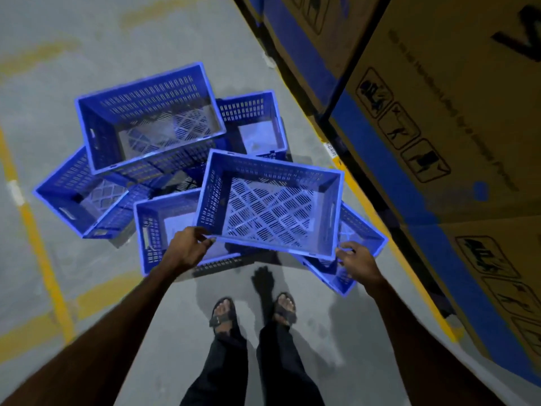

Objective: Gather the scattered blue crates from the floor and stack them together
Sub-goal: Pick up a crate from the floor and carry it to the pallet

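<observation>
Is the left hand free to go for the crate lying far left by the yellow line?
Probably not yet. The left hand grips the near rim of the lifted crate, sharing it with the right hand. The far-left crate itself lies uncovered, tilted, beyond the nearer one.

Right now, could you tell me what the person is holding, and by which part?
A blue crate, held by its near rim: the left hand grips the near left corner, the right hand the near right corner.

Light was dim and bluish; the floor [87, 54] looked soft, perhaps motion-blurred, with wide-angle bending at the edges.
</observation>
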Available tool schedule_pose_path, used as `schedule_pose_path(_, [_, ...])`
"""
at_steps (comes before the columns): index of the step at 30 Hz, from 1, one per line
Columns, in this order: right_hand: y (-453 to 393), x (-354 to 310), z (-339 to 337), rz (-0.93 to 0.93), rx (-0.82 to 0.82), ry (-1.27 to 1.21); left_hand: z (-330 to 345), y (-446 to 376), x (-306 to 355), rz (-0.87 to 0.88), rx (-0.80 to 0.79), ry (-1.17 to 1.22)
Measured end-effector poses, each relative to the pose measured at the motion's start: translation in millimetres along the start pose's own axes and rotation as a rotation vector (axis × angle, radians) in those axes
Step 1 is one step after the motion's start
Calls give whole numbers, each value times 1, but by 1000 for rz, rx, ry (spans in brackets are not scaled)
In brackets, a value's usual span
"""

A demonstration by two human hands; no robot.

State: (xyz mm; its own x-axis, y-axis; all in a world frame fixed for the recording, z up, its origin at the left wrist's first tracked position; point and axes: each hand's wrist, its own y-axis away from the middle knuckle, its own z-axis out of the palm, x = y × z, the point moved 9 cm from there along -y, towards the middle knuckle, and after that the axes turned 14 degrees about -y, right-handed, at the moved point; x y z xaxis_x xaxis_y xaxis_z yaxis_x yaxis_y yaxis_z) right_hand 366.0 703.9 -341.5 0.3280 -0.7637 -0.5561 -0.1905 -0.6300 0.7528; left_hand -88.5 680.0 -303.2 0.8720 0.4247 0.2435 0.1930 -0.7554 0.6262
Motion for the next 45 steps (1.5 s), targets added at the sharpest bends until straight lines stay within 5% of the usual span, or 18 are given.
schedule_pose_path(14, [-177, 12, 31, -226, 263, 34, 56, -176, -72, -9, 186, -103])
schedule_pose_path(21, [-195, 23, 39, -250, 276, -52, 71, -185, -72, -172, 209, 131])
schedule_pose_path(28, [-189, 27, 29, -213, 275, -266, 68, -166, -80, -216, 212, 422])
schedule_pose_path(37, [-91, -47, -3, -207, 98, -190, 17, -104, -112, -161, 184, 497])
schedule_pose_path(45, [42, -113, -36, -266, 43, -146, -96, 67, -72, -219, 233, 591])
